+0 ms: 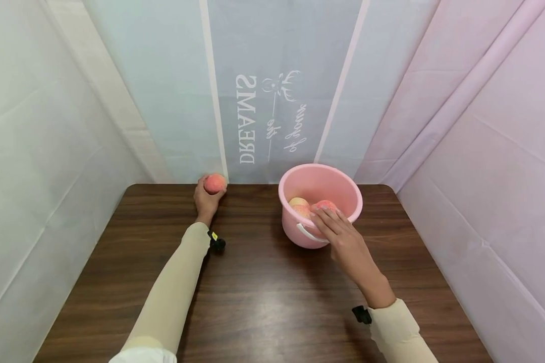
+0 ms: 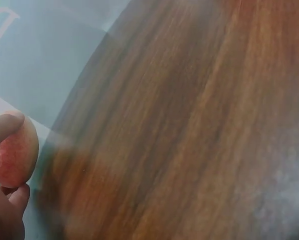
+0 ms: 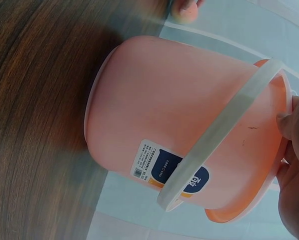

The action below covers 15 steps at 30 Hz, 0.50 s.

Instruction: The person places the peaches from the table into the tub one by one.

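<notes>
At the table's back left edge, my left hand [image 1: 207, 200] grips a red-and-yellow peach [image 1: 215, 183], its thumb and fingers round the fruit. The left wrist view shows the same peach [image 2: 18, 152] at its left edge. A pink bucket [image 1: 295, 231] stands upright near the back of the table. My right hand [image 1: 345, 247] holds the bucket's near right rim, fingers reaching over it beside a red peach [image 1: 325, 205] inside. The thumb shows at the rim in the right wrist view. Another peach [image 1: 302, 210] and a paler one [image 1: 298, 201] lie in the bucket.
The bucket's white handle [image 1: 310, 234] hangs down its near side. The dark wooden table [image 1: 254, 292] meets a grey-blue curtain [image 1: 172, 91] with printed lettering at its back edge. Pale cloth walls [image 1: 490, 201] stand at both sides.
</notes>
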Available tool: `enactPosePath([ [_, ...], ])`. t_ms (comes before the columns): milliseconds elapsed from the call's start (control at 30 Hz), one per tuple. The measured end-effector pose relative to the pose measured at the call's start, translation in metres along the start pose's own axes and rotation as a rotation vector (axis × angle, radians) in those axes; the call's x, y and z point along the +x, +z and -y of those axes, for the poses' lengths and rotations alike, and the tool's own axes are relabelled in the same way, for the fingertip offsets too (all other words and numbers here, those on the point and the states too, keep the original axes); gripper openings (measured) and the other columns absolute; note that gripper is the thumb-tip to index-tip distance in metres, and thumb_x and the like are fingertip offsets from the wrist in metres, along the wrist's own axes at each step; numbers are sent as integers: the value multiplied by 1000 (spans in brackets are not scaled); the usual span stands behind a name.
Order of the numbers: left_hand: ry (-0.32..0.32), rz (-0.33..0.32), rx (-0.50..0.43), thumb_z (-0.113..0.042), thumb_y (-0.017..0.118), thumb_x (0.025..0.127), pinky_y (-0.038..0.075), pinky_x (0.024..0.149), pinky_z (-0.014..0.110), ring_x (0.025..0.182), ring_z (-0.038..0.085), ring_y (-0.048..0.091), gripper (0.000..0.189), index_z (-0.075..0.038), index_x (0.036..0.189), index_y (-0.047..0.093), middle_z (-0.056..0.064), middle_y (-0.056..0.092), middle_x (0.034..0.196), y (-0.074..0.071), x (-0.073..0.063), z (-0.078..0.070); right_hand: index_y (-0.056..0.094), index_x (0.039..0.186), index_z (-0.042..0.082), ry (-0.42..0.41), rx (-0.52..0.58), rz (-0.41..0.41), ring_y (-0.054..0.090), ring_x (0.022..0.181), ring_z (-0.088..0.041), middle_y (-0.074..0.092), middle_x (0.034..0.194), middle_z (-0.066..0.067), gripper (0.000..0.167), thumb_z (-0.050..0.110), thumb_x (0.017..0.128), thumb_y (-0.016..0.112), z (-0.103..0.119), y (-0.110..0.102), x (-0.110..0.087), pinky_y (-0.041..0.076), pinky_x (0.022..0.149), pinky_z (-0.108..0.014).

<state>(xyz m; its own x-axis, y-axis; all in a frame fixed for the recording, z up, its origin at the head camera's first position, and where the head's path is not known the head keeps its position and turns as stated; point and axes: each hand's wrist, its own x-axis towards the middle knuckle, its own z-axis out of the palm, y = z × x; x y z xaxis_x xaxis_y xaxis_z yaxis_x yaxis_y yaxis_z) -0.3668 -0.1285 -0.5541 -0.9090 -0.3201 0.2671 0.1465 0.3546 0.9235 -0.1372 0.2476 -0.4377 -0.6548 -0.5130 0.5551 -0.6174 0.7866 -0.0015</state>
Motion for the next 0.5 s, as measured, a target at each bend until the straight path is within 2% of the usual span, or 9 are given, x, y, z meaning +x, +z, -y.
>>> enactPosePath([
  [267, 24, 26, -31, -14, 89, 79, 38, 111, 48, 133, 30, 50, 73, -9, 143, 54, 15, 56, 142, -5, -4, -12, 50, 149, 5, 13, -5, 14, 39, 146, -28, 49, 154, -10, 79, -27, 77, 54, -1, -4, -1, 31, 117, -52],
  [400, 34, 56, -51, -15, 89, 79, 41, 110, 46, 133, 27, 51, 74, -11, 144, 53, 13, 56, 143, -9, -9, -24, 52, 148, 4, 9, -6, -2, 42, 144, -30, 50, 152, -11, 79, -28, 75, 55, 0, -4, 0, 32, 116, -53],
  [500, 36, 72, -75, -15, 89, 79, 46, 105, 46, 126, 28, 56, 75, -14, 144, 53, 13, 58, 140, -16, -16, -35, 52, 148, 4, 0, -7, -3, 43, 143, -30, 49, 153, -11, 78, -28, 77, 56, 1, -2, 1, 32, 116, -52],
])
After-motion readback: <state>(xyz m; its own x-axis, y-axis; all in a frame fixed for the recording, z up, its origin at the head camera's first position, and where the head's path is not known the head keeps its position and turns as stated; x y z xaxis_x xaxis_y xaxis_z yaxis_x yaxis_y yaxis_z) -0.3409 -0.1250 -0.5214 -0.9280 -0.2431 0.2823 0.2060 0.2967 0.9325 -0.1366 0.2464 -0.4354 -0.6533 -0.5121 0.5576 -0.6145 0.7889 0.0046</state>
